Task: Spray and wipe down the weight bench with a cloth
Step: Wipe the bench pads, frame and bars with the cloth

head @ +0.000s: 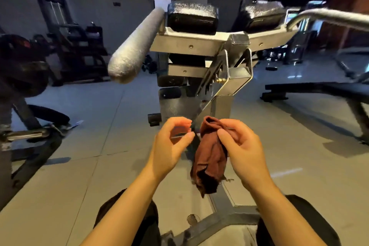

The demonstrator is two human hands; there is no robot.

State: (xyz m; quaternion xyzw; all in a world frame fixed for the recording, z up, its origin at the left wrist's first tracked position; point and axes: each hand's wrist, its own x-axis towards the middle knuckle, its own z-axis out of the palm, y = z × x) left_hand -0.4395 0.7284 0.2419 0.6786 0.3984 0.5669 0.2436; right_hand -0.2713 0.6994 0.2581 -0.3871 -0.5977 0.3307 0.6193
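Note:
A reddish-brown cloth (209,158) hangs bunched in front of me, pinched near its top by my right hand (245,152). My left hand (171,146) hovers just left of the cloth with curled fingers, holding nothing that I can see. Straight ahead stands the weight bench machine (199,44): a grey metal frame carrying two black pads (191,18) that glisten as if wet. A grey padded roller (135,46) sticks out on the left, and a metal handle bar (329,18) reaches to the right. No spray bottle is in view.
My knees in dark shorts frame the grey base beam (225,217) on the tiled floor. A dark machine with weight plates (22,66) stands at left. A flat black bench (319,90) lies at right. More gym machines line the back wall.

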